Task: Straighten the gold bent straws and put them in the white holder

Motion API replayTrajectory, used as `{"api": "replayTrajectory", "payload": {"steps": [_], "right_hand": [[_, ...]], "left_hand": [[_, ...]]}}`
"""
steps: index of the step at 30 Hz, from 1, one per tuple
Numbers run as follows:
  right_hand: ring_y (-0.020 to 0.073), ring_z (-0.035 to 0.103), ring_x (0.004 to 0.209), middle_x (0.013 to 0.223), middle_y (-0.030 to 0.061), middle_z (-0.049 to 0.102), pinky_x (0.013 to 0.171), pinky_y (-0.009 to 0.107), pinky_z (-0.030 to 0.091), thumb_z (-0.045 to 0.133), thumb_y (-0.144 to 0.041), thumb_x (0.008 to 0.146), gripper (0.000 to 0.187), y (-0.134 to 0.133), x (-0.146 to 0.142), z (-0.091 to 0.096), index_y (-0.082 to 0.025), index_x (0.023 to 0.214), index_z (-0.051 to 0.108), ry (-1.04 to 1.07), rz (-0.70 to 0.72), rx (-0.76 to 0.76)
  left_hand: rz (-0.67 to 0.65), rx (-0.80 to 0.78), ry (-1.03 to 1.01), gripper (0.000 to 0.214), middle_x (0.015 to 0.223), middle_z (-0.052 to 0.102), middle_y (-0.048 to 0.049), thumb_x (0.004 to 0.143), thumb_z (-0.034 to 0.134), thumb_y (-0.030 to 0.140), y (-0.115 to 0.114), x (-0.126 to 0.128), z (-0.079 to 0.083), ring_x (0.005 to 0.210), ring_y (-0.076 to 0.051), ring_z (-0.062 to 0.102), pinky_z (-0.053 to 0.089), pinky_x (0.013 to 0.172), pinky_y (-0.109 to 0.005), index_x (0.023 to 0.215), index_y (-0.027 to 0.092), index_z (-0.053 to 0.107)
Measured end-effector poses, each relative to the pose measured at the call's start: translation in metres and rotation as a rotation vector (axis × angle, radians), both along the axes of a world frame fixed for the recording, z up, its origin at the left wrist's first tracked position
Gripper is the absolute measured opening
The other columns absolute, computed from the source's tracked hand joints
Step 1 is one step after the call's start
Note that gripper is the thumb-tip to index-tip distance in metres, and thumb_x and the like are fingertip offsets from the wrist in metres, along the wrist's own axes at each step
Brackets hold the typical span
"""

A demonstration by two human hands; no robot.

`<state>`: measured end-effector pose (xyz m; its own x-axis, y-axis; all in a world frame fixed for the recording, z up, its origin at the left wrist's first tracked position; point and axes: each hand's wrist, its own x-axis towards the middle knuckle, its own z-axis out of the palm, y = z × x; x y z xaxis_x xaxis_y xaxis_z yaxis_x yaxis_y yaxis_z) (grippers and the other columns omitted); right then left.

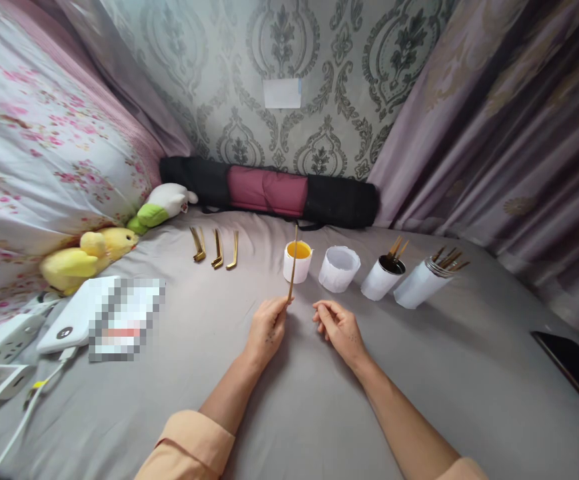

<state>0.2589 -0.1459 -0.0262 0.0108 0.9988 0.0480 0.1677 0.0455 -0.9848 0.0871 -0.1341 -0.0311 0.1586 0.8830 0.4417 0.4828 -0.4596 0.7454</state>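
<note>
My left hand (pixel 269 327) is closed around the lower end of a thin brown stick (pixel 293 267), which looks like a chopstick and points upward. The stick's upper part crosses in front of a white-wrapped cup with a yellow inside (pixel 292 270). To its right, my right hand (pixel 340 328) hovers low over the sheet, fingers curled in and nothing visible in them. Beyond it stands a whitish, open cup (pixel 339 272). Further right, a white-wrapped can with a dark inside (pixel 376 283) and a taller white can (pixel 414 287) lean slightly, each holding several sticks.
Gold-coloured bent metal pieces (pixel 218 252) lie in three groups at the left. Plush toys (pixel 92 257), a white power bank (pixel 79 313) and a power strip (pixel 4 340) line the left side. A long black and maroon bag (pixel 269 190) lies by the wall; a phone (pixel 576 373) lies right.
</note>
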Motion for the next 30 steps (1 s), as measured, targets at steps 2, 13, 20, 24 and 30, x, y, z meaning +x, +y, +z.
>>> {"api": "replayTrajectory", "payload": {"steps": [2, 13, 20, 24, 30], "right_hand": [[0.0092, 0.05, 0.05, 0.069, 0.0045, 0.059, 0.041, 0.019, 0.038, 0.046, -0.043, 0.079, 0.033, 0.0, 0.0, 0.0, -0.015, 0.09, 0.058, 0.004, 0.001, 0.006], [0.0094, 0.051, 0.051, 0.07, 0.0037, 0.059, 0.043, 0.02, 0.039, 0.046, -0.041, 0.079, 0.03, -0.001, 0.001, 0.003, -0.016, 0.091, 0.057, 0.008, 0.015, 0.017], [0.0098, 0.05, 0.05, 0.069, 0.0044, 0.059, 0.04, 0.019, 0.038, 0.048, -0.042, 0.078, 0.032, -0.002, -0.001, 0.006, -0.015, 0.092, 0.057, 0.021, 0.016, 0.003], [0.0099, 0.051, 0.052, 0.071, 0.0049, 0.06, 0.04, 0.019, 0.037, 0.05, -0.041, 0.076, 0.033, -0.003, -0.002, 0.006, -0.015, 0.095, 0.057, 0.051, 0.019, -0.021], [0.0096, 0.05, 0.051, 0.071, 0.0038, 0.059, 0.041, 0.019, 0.038, 0.055, -0.041, 0.073, 0.035, -0.003, -0.003, 0.008, -0.016, 0.098, 0.056, 0.079, 0.036, -0.02]], "left_hand": [[-0.007, 0.031, 0.057, 0.031, 0.095, 0.062, -0.0071, 0.082, 0.036, 0.013, 0.0, 0.0, -0.001, 0.089, -0.016, 0.054, 0.042, 0.078, -0.032, 0.105, 0.02, 0.057], [0.025, 0.105, 0.355, 0.035, 0.102, 0.06, -0.0068, 0.081, 0.035, 0.009, -0.002, -0.002, -0.002, 0.095, -0.018, 0.049, 0.039, 0.08, -0.034, 0.11, 0.019, 0.052], [0.026, 0.113, 0.472, 0.035, 0.102, 0.06, -0.0074, 0.081, 0.034, 0.01, -0.005, 0.0, 0.008, 0.096, -0.018, 0.048, 0.037, 0.08, -0.034, 0.109, 0.02, 0.053], [0.018, 0.138, 0.526, 0.033, 0.102, 0.06, -0.0071, 0.082, 0.035, 0.012, -0.006, 0.002, 0.008, 0.095, -0.019, 0.047, 0.036, 0.079, -0.035, 0.109, 0.02, 0.052], [0.017, 0.162, 0.58, 0.033, 0.104, 0.059, -0.0068, 0.083, 0.035, 0.013, -0.006, 0.002, 0.005, 0.096, -0.02, 0.046, 0.034, 0.078, -0.035, 0.111, 0.02, 0.051]]}}
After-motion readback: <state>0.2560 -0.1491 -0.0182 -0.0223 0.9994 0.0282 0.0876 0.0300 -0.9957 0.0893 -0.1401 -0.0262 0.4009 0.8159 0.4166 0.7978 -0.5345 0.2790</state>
